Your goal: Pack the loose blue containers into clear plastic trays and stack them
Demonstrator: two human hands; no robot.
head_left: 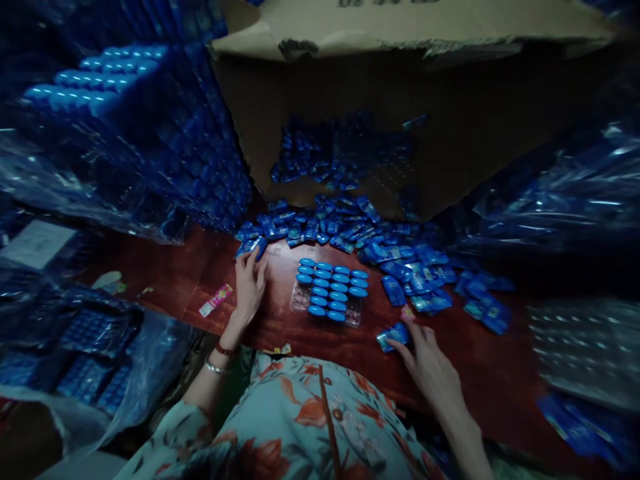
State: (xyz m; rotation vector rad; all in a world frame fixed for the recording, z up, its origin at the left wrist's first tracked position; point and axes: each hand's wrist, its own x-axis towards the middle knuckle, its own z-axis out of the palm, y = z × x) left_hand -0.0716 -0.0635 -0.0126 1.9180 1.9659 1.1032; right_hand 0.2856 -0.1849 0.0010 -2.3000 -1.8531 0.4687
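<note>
At the left end of a heap of small blue packets, my left hand [249, 287] has its fingertips closed on a shiny blue packet [253, 245]. A bracelet of dark beads and a silvery bangle circle that wrist. On the right, my right hand [433, 363] pinches another blue packet [391, 337] between thumb and fingers, just above the tabletop. Between both hands lies a clear plastic tray [354, 312], partly filled with rows of glossy blue oval pieces [330, 288]. Some of its front and left cells hold no blue piece.
Loose blue packets [345, 223] spill from an open cardboard box [415, 27] onto the reddish wooden table [280, 333]. Stacked blue trays [115, 87] rise at left. Clear trays [585, 340] stand at right. A pink wrapper strip [216, 300] lies by my left wrist.
</note>
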